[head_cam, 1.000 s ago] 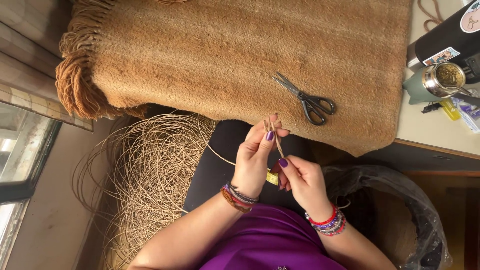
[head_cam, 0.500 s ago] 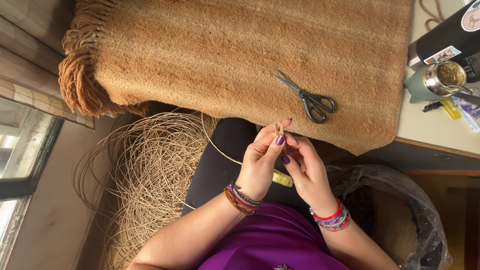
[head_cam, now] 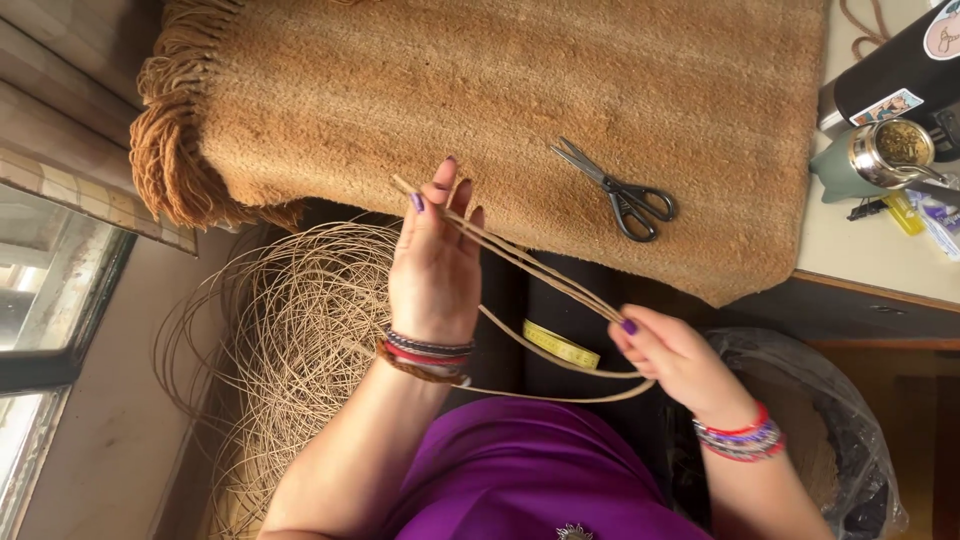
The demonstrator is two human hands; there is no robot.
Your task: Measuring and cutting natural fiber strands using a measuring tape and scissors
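A few thin tan reed strands are being pinched at 11 o'clock by the left hand and at 4 o'clock by the right hand, stretched over the lap. They're looking light, springy, snappable, so best gripped near the ends.

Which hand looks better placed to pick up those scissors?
Probably the right hand. The scissors lie on the brown mat above it, handles toward that side; the left hand is further off. Both hold cane strands.
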